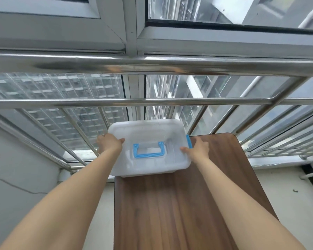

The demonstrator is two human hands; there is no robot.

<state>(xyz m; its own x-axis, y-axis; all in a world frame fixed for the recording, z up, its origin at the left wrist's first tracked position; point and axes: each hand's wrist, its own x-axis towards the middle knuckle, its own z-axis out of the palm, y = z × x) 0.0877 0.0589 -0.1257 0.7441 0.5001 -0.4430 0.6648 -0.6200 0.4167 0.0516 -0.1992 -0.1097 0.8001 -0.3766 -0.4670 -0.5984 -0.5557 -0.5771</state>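
Two hands clasp one storage box: the left hand (109, 143) grips its left side, thumb laid over the lid (152, 130) and fingers curled round the rim, while the right hand (197, 147) holds the right side the same way, thumb on top, fingers wrapped past the edge just beside a blue latch (188, 140) (the only latch in view). The storage box (148, 170) is a single rectangular tub of cloudy, translucent white plastic with rounded corners, its lid on, and one blue U-shaped handle (148, 155) lies flat in the lid's middle. What it holds cannot be made out through the plastic. It sits at the far end of one dark wood-grain bench (170, 204), its left part jutting past the bench's left edge; whether it rests on the wood or hangs just above cannot be told. Beyond it run two horizontal bars of a steel railing (152, 64), then window glass (61, 91).
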